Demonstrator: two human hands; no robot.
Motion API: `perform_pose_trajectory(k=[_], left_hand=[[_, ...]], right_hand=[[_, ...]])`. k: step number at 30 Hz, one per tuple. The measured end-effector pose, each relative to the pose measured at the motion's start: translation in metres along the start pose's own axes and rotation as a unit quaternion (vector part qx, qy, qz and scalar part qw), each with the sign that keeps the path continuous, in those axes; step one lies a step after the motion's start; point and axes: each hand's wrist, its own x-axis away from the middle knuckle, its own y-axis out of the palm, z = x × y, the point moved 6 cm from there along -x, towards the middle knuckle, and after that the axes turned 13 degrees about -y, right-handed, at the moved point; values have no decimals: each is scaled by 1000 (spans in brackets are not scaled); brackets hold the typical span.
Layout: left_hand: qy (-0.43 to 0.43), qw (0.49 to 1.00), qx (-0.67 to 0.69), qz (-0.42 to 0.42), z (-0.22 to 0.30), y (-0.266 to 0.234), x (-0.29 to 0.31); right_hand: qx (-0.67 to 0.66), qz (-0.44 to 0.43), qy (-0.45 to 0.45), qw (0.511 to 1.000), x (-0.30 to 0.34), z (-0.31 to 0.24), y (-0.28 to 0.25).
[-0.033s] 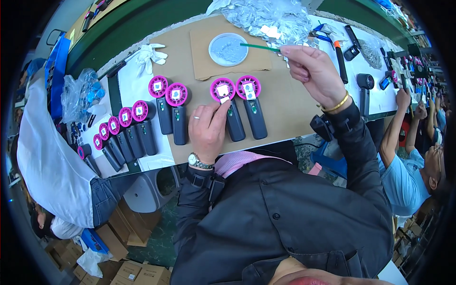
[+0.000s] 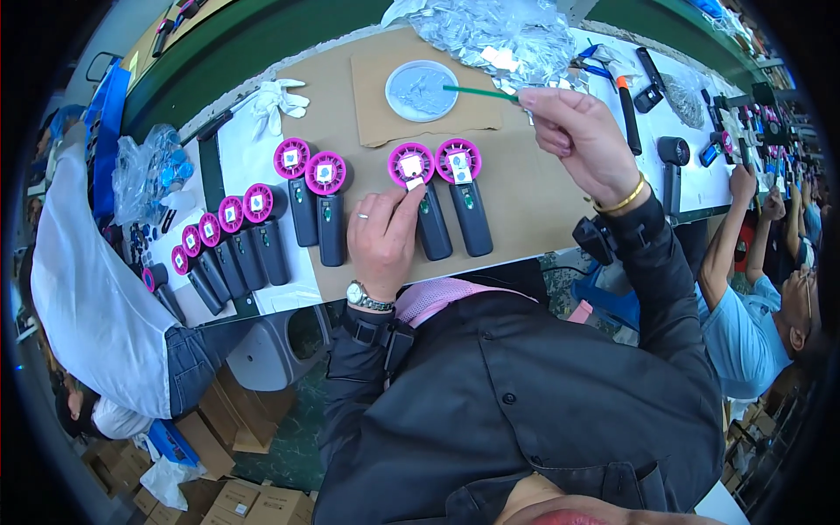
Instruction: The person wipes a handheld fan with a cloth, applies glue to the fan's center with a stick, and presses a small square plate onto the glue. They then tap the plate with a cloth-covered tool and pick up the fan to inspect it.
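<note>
Between the thumb and fingers of my right hand (image 2: 573,127) is a thin green stick (image 2: 479,92), its far tip over a round white dish (image 2: 391,94) of grey paste. My left hand (image 2: 383,238) is closed near a handheld fan (image 2: 435,229) with a pink round head. Its fingertips pinch a small white square piece (image 2: 414,184) at the lower rim of that head. Another white square (image 2: 409,165) lies on the head. To the right, a second fan (image 2: 471,219) bears two white squares with grey dabs.
More pink-headed fans (image 2: 330,229) lie in a row to the left. The dish stands on a cardboard sheet (image 2: 372,122). Behind are a heap of clear plastic bags (image 2: 499,31) and a white glove (image 2: 278,103). An orange-handled tool (image 2: 627,114) lies right. Other people work on both sides.
My right hand and the green stick have shifted very slightly to the right and toward me. My left hand stays in place.
</note>
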Motion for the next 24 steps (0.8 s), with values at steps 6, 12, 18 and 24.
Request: perform_pose_trajectory(k=[6,12,18,24], left_hand=[[2,1000,7,12,-2,0,3],[7,1000,7,19,-1,-2,2],[11,999,18,26,-1,-2,1],[9,999,22,29,-3,-2,0]], right_hand=[[140,13,-36,989,34,-2,16],[340,-67,-259,901,50,-6,40],[491,-181,-478,705,66,-10,72],[565,-253,-532,578,70,-3,83]])
